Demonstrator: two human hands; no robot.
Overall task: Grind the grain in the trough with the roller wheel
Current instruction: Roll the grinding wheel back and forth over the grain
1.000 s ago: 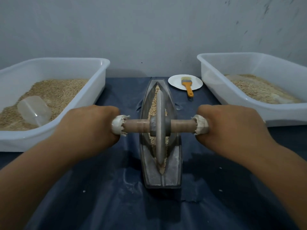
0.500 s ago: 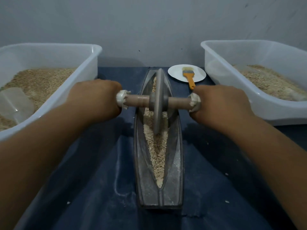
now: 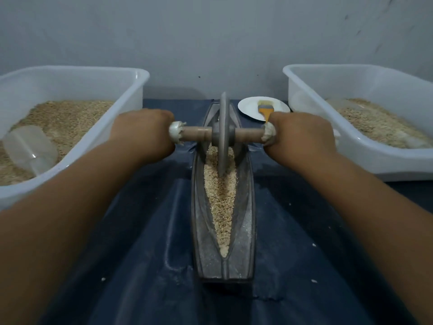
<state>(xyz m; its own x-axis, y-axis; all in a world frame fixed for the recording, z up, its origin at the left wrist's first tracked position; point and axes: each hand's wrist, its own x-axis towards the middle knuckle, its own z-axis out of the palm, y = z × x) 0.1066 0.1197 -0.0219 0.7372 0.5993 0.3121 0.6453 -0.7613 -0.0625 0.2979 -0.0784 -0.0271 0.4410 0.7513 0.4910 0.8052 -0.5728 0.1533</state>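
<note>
We note the roller wheel (image 3: pixel 223 134) standing upright on its edge in the far half of the trough (image 3: pixel 199 231), its rim bedded in the grain (image 3: pixel 220 202). The trough's long axis runs straight away from the person, and the wooden axle (image 3: pixel 199 134) lies square across it. The left hand (image 3: pixel 143 132) is curled around the left end of the axle, the right hand (image 3: pixel 301 134) around the right end — both clamped on the wrapped grips, one on either side of the trough and about equally near the wheel. Neither hand leads.

From this far position, we judge the next stroke must come back toward the person along the trough's length, over the tapering bed of grain that reaches to the near tip. The grain there looks mostly whole, so we judge the grinding to be at an early or middle stage.

Surface: the bench (image 3: pixel 145 277) is covered by a dark blue sheet, dusted with pale flour and a few stray kernels near the trough. Room: a white tub (image 3: pixel 138 78) of grain with a clear scoop (image 3: pixel 30 151) sits to the left, a second tub (image 3: pixel 290 73) to the right — both well clear of the trough. A white plate (image 3: pixel 248 109) carrying an orange-handled brush (image 3: pixel 266 109) lies just beyond the right hand. Behind is a plain grey wall (image 3: pixel 210 31).
</note>
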